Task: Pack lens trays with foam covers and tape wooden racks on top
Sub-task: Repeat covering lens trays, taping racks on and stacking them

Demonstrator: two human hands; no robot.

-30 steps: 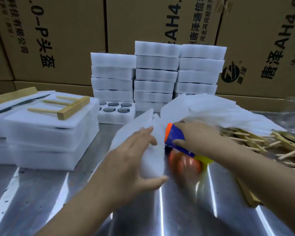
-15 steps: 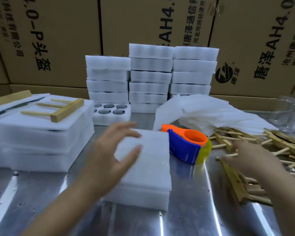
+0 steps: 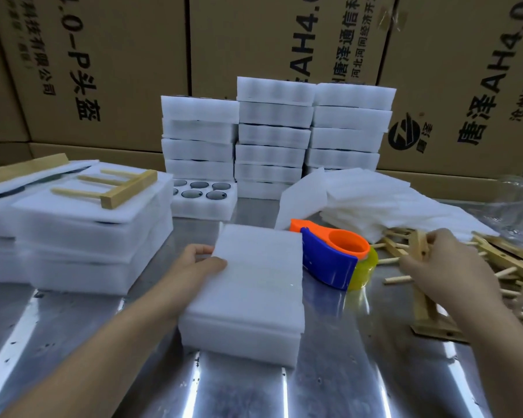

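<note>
Since the earlier frame the left hand has gripped the foam tray; right of it, the right hand now pinches a wooden rack above the steel table.

A white rectangular foam-covered lens tray lay flat mid-counter. Light wooden pegged racks lay jumbled near the right edge, one tilted upright.

light: bright, overhead | glare: streaks on steel table | blur: slight | edges: bowed
</note>
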